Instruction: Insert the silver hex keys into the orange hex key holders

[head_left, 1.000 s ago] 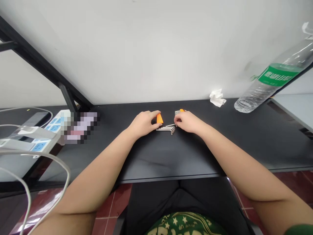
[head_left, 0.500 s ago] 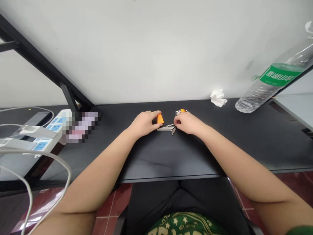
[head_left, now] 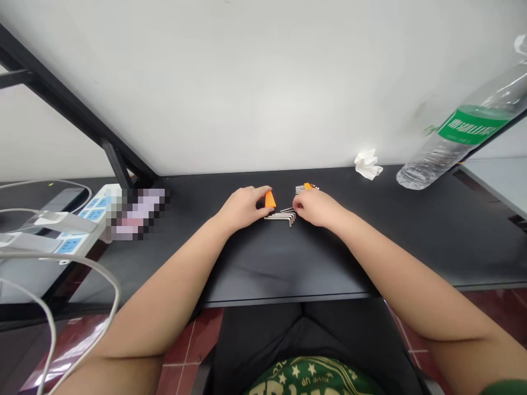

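Observation:
My left hand [head_left: 246,208] grips an orange hex key holder [head_left: 270,199] between thumb and fingers, just above the black desk. My right hand [head_left: 315,207] is closed in a pinch on a thin silver hex key [head_left: 287,209], whose far end sticks out to the left. Several L-shaped hex keys [head_left: 283,216] lie side by side on the desk between the hands, their short bent ends to the right. Behind my right hand lies a second orange holder [head_left: 308,186] with several silver keys in it, partly hidden by the hand.
A crumpled white tissue [head_left: 368,164] and a tall plastic bottle with a green label [head_left: 473,126] stand by the wall on the right. On the left are a blurred-out flat object [head_left: 140,214], a white power strip [head_left: 93,219] with plugs, and loose white cables [head_left: 111,282].
Both hands stay almost in place. The hex key in my right hand has shifted only very slightly; the other keys lie as before.

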### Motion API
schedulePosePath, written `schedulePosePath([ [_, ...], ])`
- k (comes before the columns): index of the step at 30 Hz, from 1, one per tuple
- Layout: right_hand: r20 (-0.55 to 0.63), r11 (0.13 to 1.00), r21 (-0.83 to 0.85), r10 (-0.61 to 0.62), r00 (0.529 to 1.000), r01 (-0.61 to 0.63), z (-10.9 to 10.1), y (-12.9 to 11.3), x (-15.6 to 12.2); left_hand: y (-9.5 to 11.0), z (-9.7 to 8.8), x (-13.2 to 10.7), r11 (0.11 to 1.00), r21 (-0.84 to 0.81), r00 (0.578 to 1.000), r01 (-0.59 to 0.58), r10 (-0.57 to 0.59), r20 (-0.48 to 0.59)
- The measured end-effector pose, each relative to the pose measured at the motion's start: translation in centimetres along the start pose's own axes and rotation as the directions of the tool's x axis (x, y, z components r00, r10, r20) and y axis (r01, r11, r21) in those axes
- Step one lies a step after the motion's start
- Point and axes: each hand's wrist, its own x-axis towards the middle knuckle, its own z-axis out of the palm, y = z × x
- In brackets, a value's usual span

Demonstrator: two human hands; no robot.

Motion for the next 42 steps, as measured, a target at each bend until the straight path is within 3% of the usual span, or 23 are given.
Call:
schedulePosePath([
  [6, 0.117, 0.993, -0.091, 0.086, 0.989, -0.076, -0.8, -0.8, -0.6, 0.0, 0.0, 0.0, 1.0, 0.003, 1.0, -0.01, 0.01, -0.006],
  [11, -0.015, 0.992, -0.01, 0.127, 0.992, -0.127, -1.2, 0.8, -0.7, -0.1, 0.0, 0.0, 1.0, -0.004, 1.0, -0.005, 0.005, -0.009],
  [16, 0.045, 0.992, 0.003, 0.124, 0.991, -0.124, -1.2, 1.3, -0.7, 0.1, 0.4, -0.1, 0.976, -0.211, 0.999, -0.045, 0.04, -0.025],
  [21, 0.012, 0.989, -0.053, 0.138, 0.99, -0.138, -0.9, 1.0, -0.5, 0.4, 1.3, 0.2, 0.933, -0.344, 0.994, -0.106, 0.113, 0.001],
  [30, -0.07, 0.999, 0.001, -0.052, 0.996, 0.052, 0.7, 0.3, 0.3, 0.1, 1.3, 0.2, 0.885, -0.452, 0.986, -0.114, 0.156, 0.056],
  [36, -0.067, 0.99, 0.061, -0.126, 0.99, 0.13, 0.5, -0.1, 0.0, -0.3, 0.8, -0.1, 0.876, -0.473, 0.994, -0.09, 0.106, 0.006],
  [40, -0.147, 0.999, 0.001, -0.035, 0.989, 0.036, -0.1, 1.6, -0.1, -0.3, 0.9, 0.1, 0.852, -0.519, 0.996, -0.069, 0.027, -0.088],
  [42, -0.123, 1.0, -0.026, 0.003, 0.992, -0.006, -0.1, 2.5, -0.1, -0.3, 1.0, 0.2, 0.855, -0.516, 0.992, -0.057, -0.009, -0.125],
])
